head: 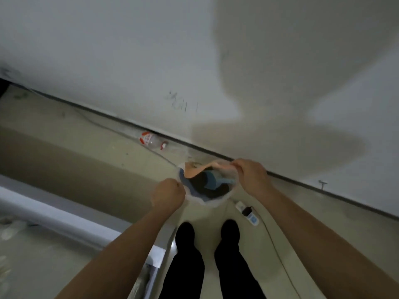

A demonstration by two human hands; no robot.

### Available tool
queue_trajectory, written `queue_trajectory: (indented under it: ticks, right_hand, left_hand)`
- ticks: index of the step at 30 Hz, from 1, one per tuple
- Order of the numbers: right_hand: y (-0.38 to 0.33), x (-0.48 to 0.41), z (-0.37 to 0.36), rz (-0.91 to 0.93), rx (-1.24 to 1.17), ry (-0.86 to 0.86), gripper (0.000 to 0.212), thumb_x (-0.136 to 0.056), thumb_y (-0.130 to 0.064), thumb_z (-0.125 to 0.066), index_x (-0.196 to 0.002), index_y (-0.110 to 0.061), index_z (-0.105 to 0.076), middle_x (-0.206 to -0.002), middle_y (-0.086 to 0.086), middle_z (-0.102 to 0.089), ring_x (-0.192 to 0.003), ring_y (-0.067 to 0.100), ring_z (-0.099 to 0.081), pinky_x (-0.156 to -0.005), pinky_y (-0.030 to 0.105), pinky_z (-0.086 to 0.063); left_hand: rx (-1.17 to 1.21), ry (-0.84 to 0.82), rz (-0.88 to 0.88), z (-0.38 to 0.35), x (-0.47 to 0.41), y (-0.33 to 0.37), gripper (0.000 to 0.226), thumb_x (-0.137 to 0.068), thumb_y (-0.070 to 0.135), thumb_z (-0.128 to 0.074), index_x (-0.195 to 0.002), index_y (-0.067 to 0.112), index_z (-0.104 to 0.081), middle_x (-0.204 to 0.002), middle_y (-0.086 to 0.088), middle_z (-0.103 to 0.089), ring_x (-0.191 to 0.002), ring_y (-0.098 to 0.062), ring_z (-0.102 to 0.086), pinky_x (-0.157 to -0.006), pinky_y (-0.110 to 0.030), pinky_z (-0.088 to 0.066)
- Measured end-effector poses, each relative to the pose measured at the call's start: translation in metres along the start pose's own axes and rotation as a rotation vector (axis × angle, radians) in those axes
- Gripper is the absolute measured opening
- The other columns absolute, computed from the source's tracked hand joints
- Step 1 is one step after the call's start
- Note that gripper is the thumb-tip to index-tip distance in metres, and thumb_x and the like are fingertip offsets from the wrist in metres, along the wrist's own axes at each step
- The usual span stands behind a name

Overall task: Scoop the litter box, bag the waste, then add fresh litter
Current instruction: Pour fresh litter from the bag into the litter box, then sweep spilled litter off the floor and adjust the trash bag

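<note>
Held thin translucent plastic bag [216,200] open above beige floor [108,169], close to white wall [129,61]. Gripped near-left rim with left hand [168,195], fingers curled tight into a fist round the film. Pinched far-right rim with right hand [250,175], thumb and fingertips pressed together on the edge. Noted peach-coloured flap [194,172] across far rim, possibly a second bag, too blurred to tell. Saw blue plastic scoop-like shape [212,180] inside the mouth, over dark contents. Stood in black shoes [185,234] directly below the bag. Logged white power strip [248,212] with black plug just right of the shoes, and clear plastic bottle with red label [150,140] lying by the wall, well apart from the bag.
</note>
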State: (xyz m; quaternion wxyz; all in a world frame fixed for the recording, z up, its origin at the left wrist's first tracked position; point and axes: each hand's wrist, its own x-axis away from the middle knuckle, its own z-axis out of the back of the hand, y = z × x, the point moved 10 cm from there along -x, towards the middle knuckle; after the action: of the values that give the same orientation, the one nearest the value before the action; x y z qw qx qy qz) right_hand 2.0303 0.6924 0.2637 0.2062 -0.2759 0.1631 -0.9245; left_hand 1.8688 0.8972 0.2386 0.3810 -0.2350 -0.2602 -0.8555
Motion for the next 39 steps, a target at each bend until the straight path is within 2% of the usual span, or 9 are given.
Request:
queue_trajectory:
  ticks: [4, 8, 13, 19, 24, 27, 31, 34, 39]
  right_hand:
    - [0.027, -0.07, -0.05, 0.008, -0.025, 0.013, 0.027, -0.095, -0.019, -0.054, -0.115, -0.02, -0.072, -0.116, 0.01, -0.071, -0.106, 0.031, -0.065, -0.091, 0.035, -0.049]
    - [0.076, -0.115, -0.089, -0.165, -0.19, 0.088, 0.036, -0.098, -0.015, -0.05, -0.134, -0.017, -0.056, -0.127, 0.01, -0.061, -0.114, 0.027, -0.058, -0.089, 0.024, -0.04]
    - [0.15, -0.106, -0.188, -0.615, -0.38, -0.076, 0.095, -0.083, -0.042, -0.071, -0.154, -0.013, -0.015, -0.147, 0.016, -0.035, -0.131, 0.032, -0.041, -0.105, 0.037, -0.041]
    - [0.151, -0.091, -0.249, -0.656, -0.795, -0.367, 0.042, -0.1, -0.042, -0.049, -0.129, -0.013, -0.054, -0.113, 0.008, -0.066, -0.089, 0.017, -0.065, -0.083, 0.036, -0.056]
    - [0.128, -0.141, -0.221, -0.593, -1.056, -0.226, 0.047, -0.095, -0.054, -0.048, -0.131, -0.025, -0.053, -0.12, 0.002, -0.065, -0.089, 0.017, -0.065, -0.056, 0.023, -0.053]
    - [0.128, -0.164, -0.205, -0.555, -1.144, -0.109, 0.05, -0.1, -0.026, -0.048, -0.149, -0.026, -0.036, -0.128, 0.003, -0.057, -0.097, 0.018, -0.06, -0.063, 0.026, -0.054]
    - [0.13, -0.151, -0.175, -0.449, -0.839, -0.05, 0.054, -0.098, -0.032, -0.046, -0.15, -0.02, -0.036, -0.143, 0.003, -0.05, -0.123, 0.02, -0.053, -0.098, 0.036, -0.047]
    - [0.119, -0.108, -0.136, -0.298, -0.518, 0.008, 0.043, -0.105, -0.028, -0.04, -0.144, -0.009, -0.042, -0.145, 0.008, -0.048, -0.13, 0.023, -0.046, -0.097, 0.025, -0.034]
    - [0.099, -0.024, -0.033, -0.22, -0.119, 0.184, 0.06, -0.103, -0.045, -0.036, -0.155, -0.018, -0.022, -0.164, 0.012, -0.013, -0.148, 0.031, -0.019, -0.118, 0.045, -0.019]
  left_hand:
    - [0.216, 0.011, 0.099, -0.061, -0.062, -0.012, 0.05, -0.099, 0.03, -0.036, -0.079, 0.003, -0.072, -0.08, -0.011, -0.072, -0.079, -0.028, -0.066, -0.08, -0.037, -0.052]
    - [0.425, 0.01, 0.156, -0.115, -0.11, -0.008, 0.038, -0.093, 0.019, -0.044, -0.069, 0.003, -0.069, -0.063, -0.005, -0.068, -0.063, -0.023, -0.064, -0.065, -0.031, -0.05]
    - [0.478, -0.092, 0.309, -0.197, -0.157, -0.034, 0.032, -0.093, 0.023, -0.048, -0.084, -0.002, -0.066, -0.078, -0.015, -0.071, -0.074, -0.031, -0.069, -0.07, -0.039, -0.056]
    - [0.412, -0.054, 0.241, -0.19, -0.181, -0.008, 0.038, -0.097, 0.028, -0.043, -0.092, 0.0, -0.068, -0.072, -0.011, -0.068, -0.068, -0.026, -0.07, -0.066, -0.033, -0.053]
    - [0.704, -0.043, 0.161, -0.152, -0.221, 0.033, 0.028, -0.099, 0.019, -0.043, -0.088, 0.008, -0.067, -0.078, -0.006, -0.069, -0.069, -0.019, -0.066, -0.057, -0.029, -0.052]
    - [0.772, -0.092, 0.108, -0.153, -0.229, 0.049, 0.031, -0.101, 0.026, -0.045, -0.123, 0.014, -0.064, -0.112, -0.004, -0.069, -0.103, -0.022, -0.063, -0.085, -0.038, -0.056]
    - [0.604, -0.051, -0.044, -0.139, -0.206, 0.051, 0.047, -0.103, 0.032, -0.038, -0.148, 0.017, -0.04, -0.151, -0.004, -0.044, -0.137, -0.021, -0.041, -0.116, -0.039, -0.031]
    - [0.303, 0.094, -0.241, -0.099, -0.166, 0.055, 0.049, -0.104, 0.035, -0.038, -0.15, 0.015, -0.036, -0.155, -0.007, -0.037, -0.143, -0.023, -0.033, -0.115, -0.036, -0.025]
    - [-0.09, 0.252, -0.666, -0.002, -0.06, 0.111, 0.049, -0.104, 0.033, -0.04, -0.148, 0.012, -0.039, -0.159, -0.014, -0.027, -0.145, -0.035, -0.026, -0.114, -0.054, -0.027]
